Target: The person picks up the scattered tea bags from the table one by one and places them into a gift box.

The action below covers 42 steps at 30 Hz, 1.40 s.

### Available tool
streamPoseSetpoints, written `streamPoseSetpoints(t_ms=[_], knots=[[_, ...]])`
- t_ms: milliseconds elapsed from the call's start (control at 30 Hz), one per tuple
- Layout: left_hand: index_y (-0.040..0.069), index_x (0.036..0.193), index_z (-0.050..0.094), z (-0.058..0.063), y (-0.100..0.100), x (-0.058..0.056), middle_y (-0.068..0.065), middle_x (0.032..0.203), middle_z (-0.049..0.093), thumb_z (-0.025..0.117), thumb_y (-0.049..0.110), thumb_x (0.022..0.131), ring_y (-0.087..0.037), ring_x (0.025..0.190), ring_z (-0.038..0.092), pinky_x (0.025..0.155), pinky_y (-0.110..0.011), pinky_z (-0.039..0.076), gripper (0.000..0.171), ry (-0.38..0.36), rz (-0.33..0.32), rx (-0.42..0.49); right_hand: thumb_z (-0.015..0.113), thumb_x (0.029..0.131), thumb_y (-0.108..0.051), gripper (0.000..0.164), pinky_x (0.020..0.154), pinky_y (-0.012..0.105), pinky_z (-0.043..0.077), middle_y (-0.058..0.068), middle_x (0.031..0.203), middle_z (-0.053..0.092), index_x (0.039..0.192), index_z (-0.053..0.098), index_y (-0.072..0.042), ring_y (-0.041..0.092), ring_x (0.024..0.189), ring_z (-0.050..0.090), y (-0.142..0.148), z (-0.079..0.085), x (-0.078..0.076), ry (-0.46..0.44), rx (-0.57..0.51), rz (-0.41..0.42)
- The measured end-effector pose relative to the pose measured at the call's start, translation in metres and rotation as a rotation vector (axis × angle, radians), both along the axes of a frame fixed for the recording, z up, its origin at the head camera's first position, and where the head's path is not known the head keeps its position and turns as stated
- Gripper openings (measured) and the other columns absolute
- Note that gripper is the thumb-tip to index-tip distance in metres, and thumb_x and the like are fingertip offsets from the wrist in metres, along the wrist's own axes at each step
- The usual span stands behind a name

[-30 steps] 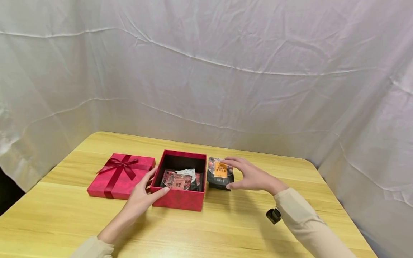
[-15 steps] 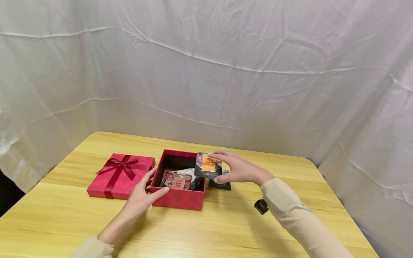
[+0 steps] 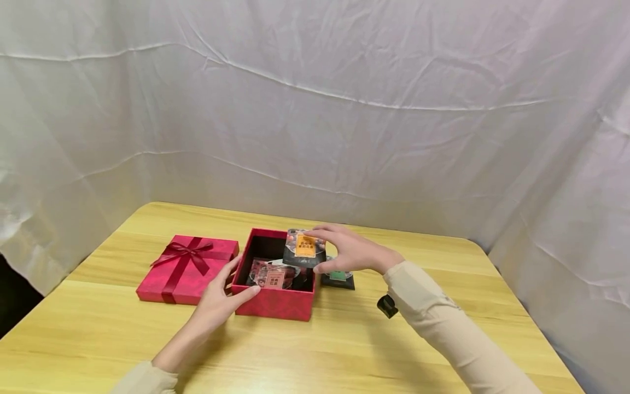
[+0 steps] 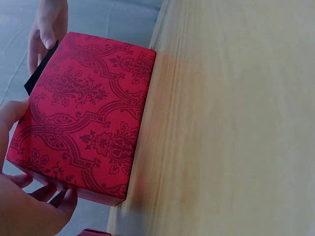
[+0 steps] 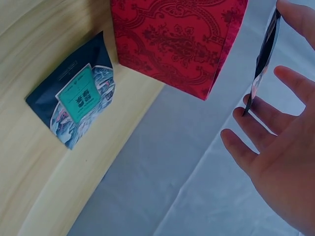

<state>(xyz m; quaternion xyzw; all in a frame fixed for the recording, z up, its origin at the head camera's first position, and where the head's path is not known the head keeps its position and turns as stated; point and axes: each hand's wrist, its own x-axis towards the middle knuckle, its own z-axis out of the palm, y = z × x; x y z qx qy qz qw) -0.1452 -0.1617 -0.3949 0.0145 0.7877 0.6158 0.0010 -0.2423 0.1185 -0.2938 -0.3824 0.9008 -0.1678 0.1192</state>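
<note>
My left hand (image 3: 216, 301) grips the open red gift box (image 3: 273, 304), thumb on the front rim and fingers along its left side. In the left wrist view those fingers curl against the patterned box (image 4: 86, 108). My right hand (image 3: 356, 250) pinches a black sachet with an orange label (image 3: 305, 246) by its edges, over the right part of the box opening. The right wrist view shows this sachet (image 5: 264, 54) edge-on between thumb and fingertips. Inside the box lie sachets with a red label on top (image 3: 273, 278). Right of the box, a green-labelled sachet (image 3: 339, 280) lies on the table.
The red box lid (image 3: 152, 279) with a dark red ribbon bow (image 3: 184, 251) lies left of the box. All stand on a yellow wooden table (image 3: 315, 361). A pale cloth curtain (image 3: 344, 137) hangs behind and at both sides.
My right hand has picked up the orange-labelled sachet from the table and carried it left over the box, uncovering the green-labelled sachet. The left hand stays on the box.
</note>
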Motion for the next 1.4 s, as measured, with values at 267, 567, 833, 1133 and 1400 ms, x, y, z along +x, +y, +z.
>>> streamPoseSetpoints(t_ms=[267, 567, 833, 1133, 1400], knots=[[0.016, 0.154, 0.026, -0.002, 0.000, -0.001, -0.021, 0.146, 0.039, 0.074, 0.025, 0.087, -0.034, 0.119, 0.052, 0.088, -0.037, 0.048, 0.083, -0.002, 0.001, 0.017, 0.069, 0.086, -0.039, 0.075, 0.106, 0.054, 0.030, 0.007, 0.153, 0.030, 0.151, 0.036, -0.021, 0.029, 0.139, 0.027, -0.013, 0.001, -0.001, -0.003, 0.025, 0.002], [0.016, 0.154, 0.026, -0.001, 0.000, -0.001, -0.021, 0.147, 0.038, 0.074, 0.025, 0.087, -0.035, 0.120, 0.051, 0.089, -0.038, 0.048, 0.083, 0.000, 0.001, 0.014, 0.070, 0.086, -0.038, 0.075, 0.107, 0.051, 0.029, 0.008, 0.152, 0.033, 0.151, 0.036, -0.021, 0.028, 0.139, 0.027, -0.029, -0.001, -0.004, 0.003, 0.042, 0.030], [0.014, 0.154, 0.025, -0.002, 0.000, -0.001, -0.020, 0.148, 0.036, 0.074, 0.024, 0.087, -0.035, 0.122, 0.048, 0.090, -0.038, 0.047, 0.083, 0.003, -0.005, 0.021, 0.070, 0.087, -0.039, 0.076, 0.107, 0.049, 0.030, 0.006, 0.152, 0.032, 0.151, 0.034, -0.024, 0.026, 0.138, 0.026, -0.042, -0.005, -0.005, -0.027, 0.082, 0.028], [0.015, 0.154, 0.025, -0.001, 0.000, -0.001, -0.020, 0.147, 0.037, 0.073, 0.023, 0.088, -0.035, 0.121, 0.049, 0.088, -0.036, 0.047, 0.082, -0.003, -0.009, 0.030, 0.071, 0.085, -0.040, 0.076, 0.105, 0.050, 0.032, 0.007, 0.152, 0.032, 0.151, 0.035, -0.025, 0.026, 0.139, 0.027, -0.050, -0.011, -0.006, -0.051, 0.079, 0.022], [0.015, 0.154, 0.023, 0.000, -0.001, -0.002, -0.018, 0.150, 0.034, 0.072, 0.023, 0.089, -0.035, 0.123, 0.046, 0.090, -0.038, 0.046, 0.082, -0.008, -0.020, 0.021, 0.071, 0.086, -0.040, 0.074, 0.106, 0.050, 0.031, 0.006, 0.151, 0.033, 0.150, 0.037, -0.027, 0.025, 0.139, 0.025, -0.058, -0.013, -0.005, -0.070, 0.102, 0.015]])
